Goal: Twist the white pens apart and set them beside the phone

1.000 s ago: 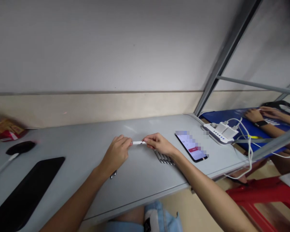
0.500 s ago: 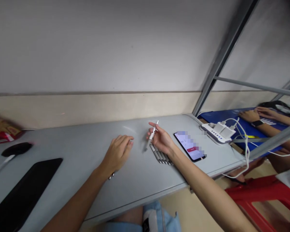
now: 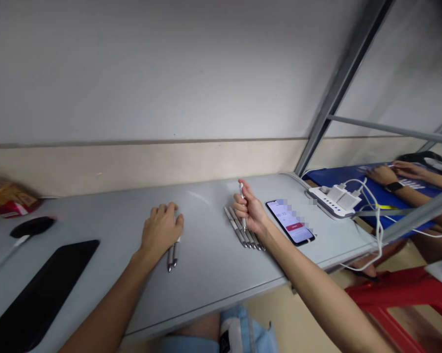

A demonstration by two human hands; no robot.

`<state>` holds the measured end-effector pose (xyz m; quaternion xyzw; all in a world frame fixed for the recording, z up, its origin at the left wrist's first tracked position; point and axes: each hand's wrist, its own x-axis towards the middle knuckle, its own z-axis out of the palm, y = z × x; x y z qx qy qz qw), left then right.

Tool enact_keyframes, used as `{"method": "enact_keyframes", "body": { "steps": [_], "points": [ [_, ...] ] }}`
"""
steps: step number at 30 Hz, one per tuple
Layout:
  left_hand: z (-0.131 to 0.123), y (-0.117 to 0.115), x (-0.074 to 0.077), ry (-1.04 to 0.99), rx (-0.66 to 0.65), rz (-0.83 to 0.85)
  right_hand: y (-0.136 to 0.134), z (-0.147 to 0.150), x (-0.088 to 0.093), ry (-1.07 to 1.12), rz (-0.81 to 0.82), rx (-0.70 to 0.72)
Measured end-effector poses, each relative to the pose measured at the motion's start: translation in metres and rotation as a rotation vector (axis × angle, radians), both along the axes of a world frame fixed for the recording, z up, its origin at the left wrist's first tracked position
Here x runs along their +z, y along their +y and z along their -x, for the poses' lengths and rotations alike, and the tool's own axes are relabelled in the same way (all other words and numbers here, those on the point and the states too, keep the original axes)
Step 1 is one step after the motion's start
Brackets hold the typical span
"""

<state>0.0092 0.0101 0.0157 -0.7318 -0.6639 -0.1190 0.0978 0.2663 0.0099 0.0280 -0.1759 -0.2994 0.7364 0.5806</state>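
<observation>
My right hand point(image 3: 250, 212) is closed around one white pen point(image 3: 242, 196), held near upright, tip down over the row of grey pens point(image 3: 243, 230) lying side by side on the bench point(image 3: 206, 255). My left hand point(image 3: 161, 229) lies flat, fingers loosely curled over the top ends of two more pens point(image 3: 172, 256); it covers them and doesn't really grip them.

Risks: the pens are round, so a nudge from my right wrist could roll the row apart or toward the phone point(image 3: 290, 221) just beside it (screen lit). A sweep of the left forearm could send the two loose pens toward the near bench edge.

Room: open bench between my hands and back to the wall. To the right it's tight: phone, then charger strip point(image 3: 331, 202) with cables hanging off the corner. The black pad point(image 3: 40, 289) sits well off to the left.
</observation>
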Motion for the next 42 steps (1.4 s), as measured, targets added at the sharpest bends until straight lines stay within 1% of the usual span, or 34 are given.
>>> {"method": "enact_keyframes", "body": {
  "steps": [4,7,13,19,21,24,27,30,33,35,38,42],
  "points": [
    [0.003,0.001,0.001,-0.059,0.025,0.127,0.0,-0.002,0.001,-0.017,-0.012,-0.002],
    [0.003,0.001,0.002,-0.095,0.001,0.173,0.0,-0.004,0.0,-0.04,-0.029,-0.008],
    [0.003,-0.003,0.002,-0.123,-0.014,0.19,0.001,-0.002,0.0,-0.138,-0.011,-0.053],
    [0.003,-0.002,0.002,-0.1,-0.02,0.193,0.003,-0.011,0.007,-0.317,-0.041,-0.148],
    [0.002,-0.001,0.002,-0.1,-0.026,0.192,0.005,-0.017,0.008,-0.443,-0.055,-0.206],
    [0.001,-0.001,0.002,-0.097,-0.02,0.186,0.01,-0.026,0.004,-0.721,-0.04,-0.352],
    [0.0,-0.001,0.002,-0.079,-0.014,0.178,0.015,-0.035,-0.003,-1.069,-0.002,-0.477],
    [-0.001,0.0,0.001,-0.056,-0.025,0.169,0.017,-0.043,-0.008,-1.447,0.011,-0.539],
    [-0.002,0.0,0.0,-0.012,-0.03,0.138,0.016,-0.048,-0.008,-1.741,0.003,-0.524],
    [-0.003,-0.001,0.0,0.023,-0.037,0.101,0.015,-0.05,-0.007,-1.854,0.021,-0.464],
    [-0.006,-0.001,-0.001,0.05,-0.048,0.055,0.015,-0.05,-0.005,-1.952,0.047,-0.42],
    [-0.008,-0.002,-0.003,0.039,-0.074,0.026,0.014,-0.05,-0.005,-1.987,0.024,-0.404]
  ]
}}
